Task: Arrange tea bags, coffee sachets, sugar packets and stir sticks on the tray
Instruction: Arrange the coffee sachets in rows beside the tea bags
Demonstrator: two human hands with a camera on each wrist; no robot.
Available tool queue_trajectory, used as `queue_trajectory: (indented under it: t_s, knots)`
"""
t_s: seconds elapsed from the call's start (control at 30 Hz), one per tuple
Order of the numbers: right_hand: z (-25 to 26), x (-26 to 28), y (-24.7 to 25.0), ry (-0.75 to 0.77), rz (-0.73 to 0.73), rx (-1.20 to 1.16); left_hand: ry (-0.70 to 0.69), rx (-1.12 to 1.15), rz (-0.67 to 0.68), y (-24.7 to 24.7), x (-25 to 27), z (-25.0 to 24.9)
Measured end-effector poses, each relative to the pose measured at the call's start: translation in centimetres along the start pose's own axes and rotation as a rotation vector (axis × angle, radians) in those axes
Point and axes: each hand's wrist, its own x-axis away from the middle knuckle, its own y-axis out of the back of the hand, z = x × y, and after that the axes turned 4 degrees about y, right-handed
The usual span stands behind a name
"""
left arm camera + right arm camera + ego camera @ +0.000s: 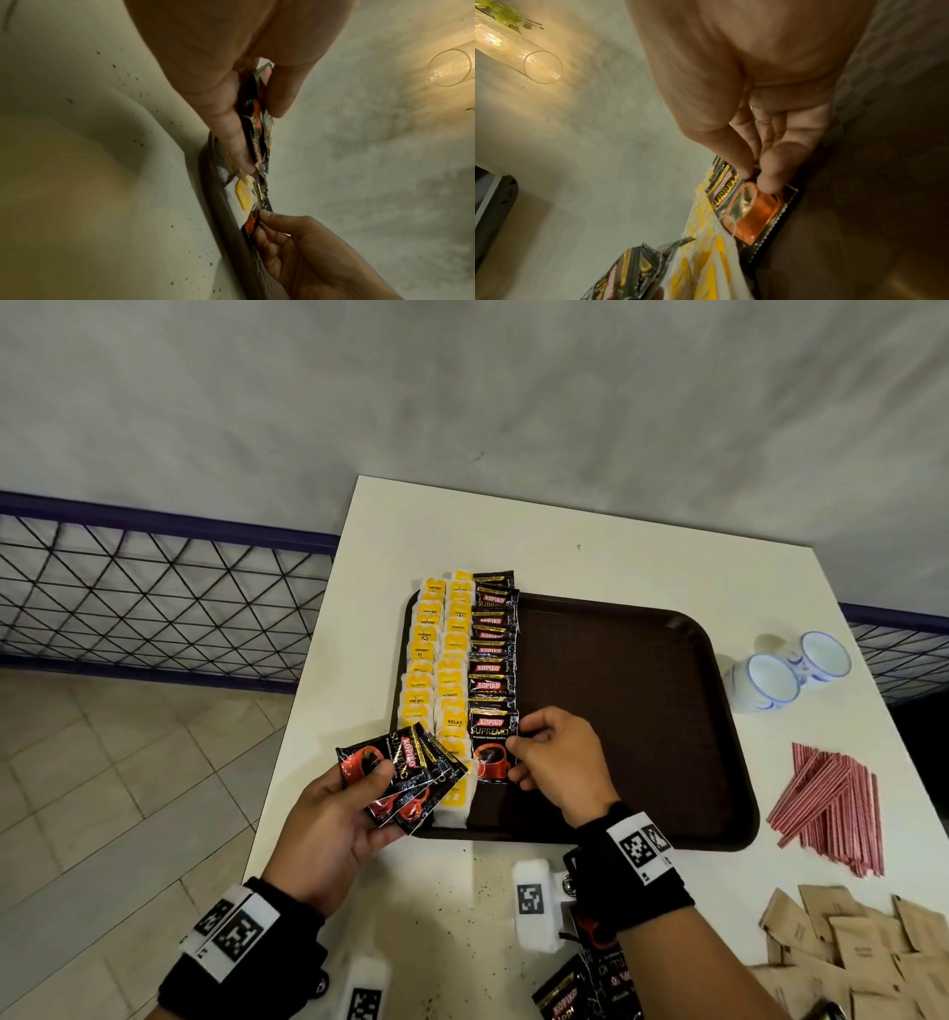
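A light, slick, crinkly Kopiko coffee sachet (492, 746) is pinched at its right edge by the right hand (557, 762) at the near end of the tray (642, 711) row (best gripped by the sealed edges), while spare sachets (403, 775) are clasped in the left hand (334, 819)

Café-like corner: white table (590, 541), tiled floor (102, 762), mesh railing (154, 588).
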Motion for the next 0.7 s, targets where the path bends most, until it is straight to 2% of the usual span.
queue_trajectory:
  t_s: [0.47, 0.6, 0.63, 0.7]
  knots:
    - [-0.1, 0.3, 0.9, -0.003, -0.028, -0.053, -0.057, -0.008, 0.063, -0.3, -0.3, 0.4]
    - [0.5, 1.2, 1.5, 0.118, -0.117, 0.018, -0.129, -0.034, 0.104, -0.5, -0.4, 0.4]
    - [1.0, 1.7, 1.6, 0.159, -0.100, -0.001, -0.145, -0.033, 0.106, -0.6, -0.4, 0.4]
    - [2.3, 3.1, 1.1, 0.219, 0.027, -0.065, -0.173, -0.023, 0.098, -1.0, -0.5, 0.5]
